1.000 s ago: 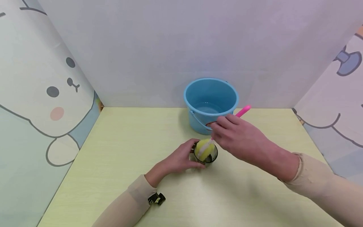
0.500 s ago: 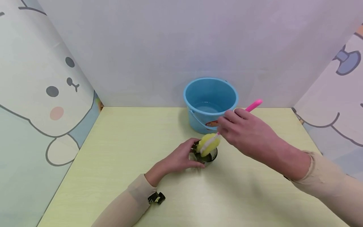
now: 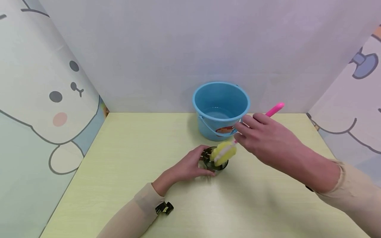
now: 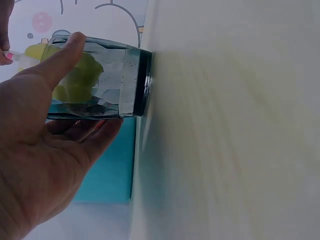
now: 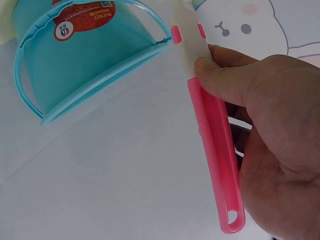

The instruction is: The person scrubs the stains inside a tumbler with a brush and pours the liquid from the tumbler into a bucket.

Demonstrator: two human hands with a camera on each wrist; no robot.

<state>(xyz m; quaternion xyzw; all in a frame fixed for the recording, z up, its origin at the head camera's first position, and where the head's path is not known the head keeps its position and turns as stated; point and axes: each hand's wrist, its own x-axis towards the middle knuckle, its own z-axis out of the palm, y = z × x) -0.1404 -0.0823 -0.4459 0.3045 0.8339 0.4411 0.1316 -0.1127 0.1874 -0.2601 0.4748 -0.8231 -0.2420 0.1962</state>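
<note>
Left wall: a pale green panel [image 3: 28, 158] printed with a white cartoon animal that has grey eyes and a pink cheek.
Left sleeve: a beige cuff [image 3: 143, 201] pushed back from the wrist, a small black strap piece [image 3: 165, 208] at its edge.
Left hand: the left hand [image 3: 187, 165] has its grip round the glass, thumb on the near side, fingers on the far side.
Glass: a smoky, see-through drinking glass [image 4: 111, 75] stands upright on the pale yellow wood-grain bench [image 3: 134, 145], mouth up, in front of the bucket.
Brush: a yellow sponge-headed brush [image 3: 224, 153] with a white neck and a pink plastic handle; the head sits partly inside the glass and partly above its rim, the handle slanting up to the right.
Bucket: a light blue plastic bucket [image 3: 220, 94] with a hanging handle and a red label, upright on the bench near the back wall [image 3: 148, 49].
Right hand: the right hand [image 3: 265, 138] has its grip on the brush handle, thumb lying on the white neck just beyond the pink.
Right sleeve: a beige cuff [image 3: 354, 191] above the bench.
</note>
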